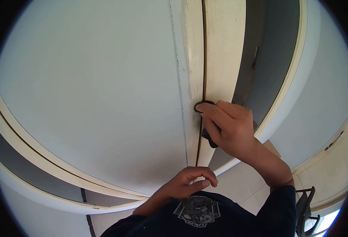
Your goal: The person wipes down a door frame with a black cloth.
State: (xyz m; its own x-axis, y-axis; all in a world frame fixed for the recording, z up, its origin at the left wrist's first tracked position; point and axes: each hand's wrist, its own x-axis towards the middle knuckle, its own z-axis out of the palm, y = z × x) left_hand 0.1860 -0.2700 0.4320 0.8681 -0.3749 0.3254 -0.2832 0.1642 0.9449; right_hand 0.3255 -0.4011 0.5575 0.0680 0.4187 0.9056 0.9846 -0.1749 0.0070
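My right hand (231,126) is at the edge of a pale door (99,87), where it meets a cream wooden frame (223,47). Its fingers are closed on a black piece with a rounded end (198,107), which looks like a door latch. The palm and fingers hide most of that piece. Just below the fingers, another black part (210,138) shows against the frame. My left hand (189,182) is lower down, in front of my dark shirt (237,217). Its fingers are loosely curled with a gap to the thumb, and nothing shows in it.
A dark grey panel (274,63) with a small handle (255,57) lies right of the frame. Light tiles cover the floor (237,185). At the lower right stands a dark chair (306,209), near another cream door (328,166).
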